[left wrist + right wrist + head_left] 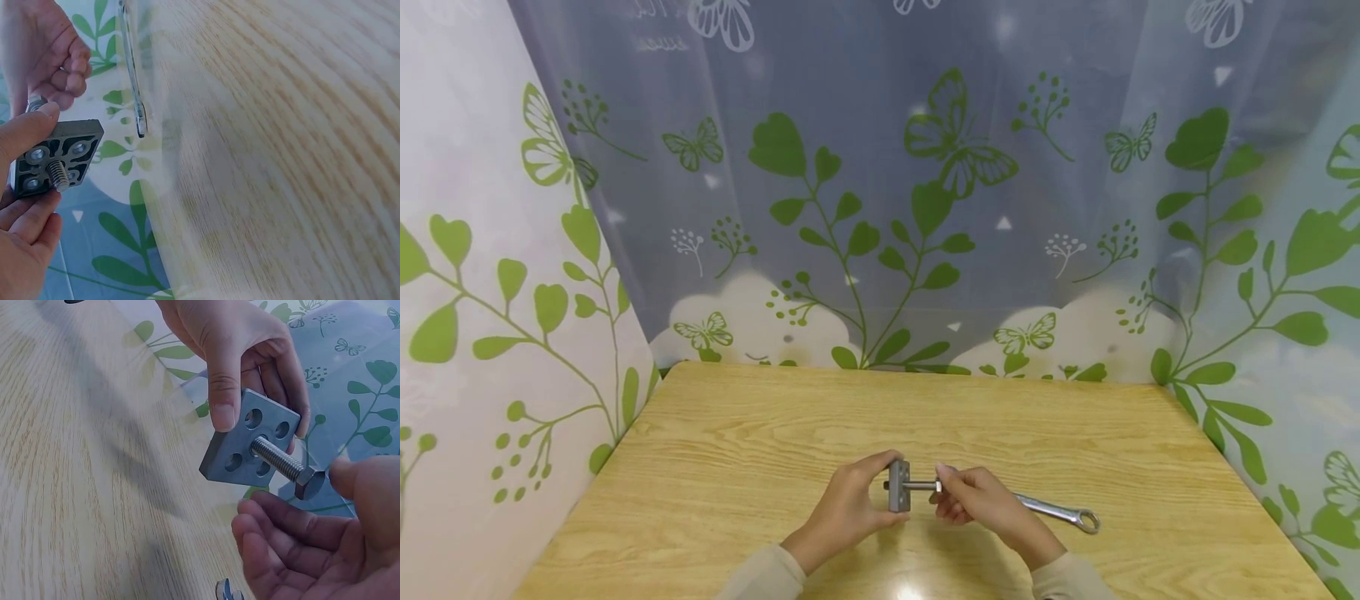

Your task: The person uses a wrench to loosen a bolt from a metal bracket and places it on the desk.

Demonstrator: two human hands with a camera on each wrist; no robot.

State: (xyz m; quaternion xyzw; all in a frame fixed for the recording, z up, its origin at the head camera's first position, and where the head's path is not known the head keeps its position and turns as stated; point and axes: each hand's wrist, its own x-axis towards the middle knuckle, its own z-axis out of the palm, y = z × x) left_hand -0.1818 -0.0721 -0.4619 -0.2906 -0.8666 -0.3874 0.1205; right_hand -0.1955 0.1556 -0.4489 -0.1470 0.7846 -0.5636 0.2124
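"What did the left hand [847, 502] hold?"

"A square grey metal plate [236, 441]. Its grip was clamped on the edges, thumb on one side and fingers on the opposite one."

"And where was the bolt [278, 460]?"

"Through the middle of the plate, with four round holes about it. The hex head [311, 484] stood well out from the flat face, and the threaded tip [59, 177] poked out of the ribbed face."

"Was the right hand [983, 502] gripping the head?"

"I couldn't tell. The thumb's tip was right at the head, but the other fingers curled loosely underneath, and the right wrist view showed a gap between them and the head."

"So plate and bolt were off the tabletop [760, 446]?"

"Yes, held up over it between the two hands, with the bolt pointing sideways."

"Anything lying there?"

"A shiny wrench [1054, 507], beyond the right hand and off to its right. The ring end showed in the head view; the hand hid the rest."

"And behind it all?"

"A blue-grey curtain [857, 50] with green leaves and butterflies."
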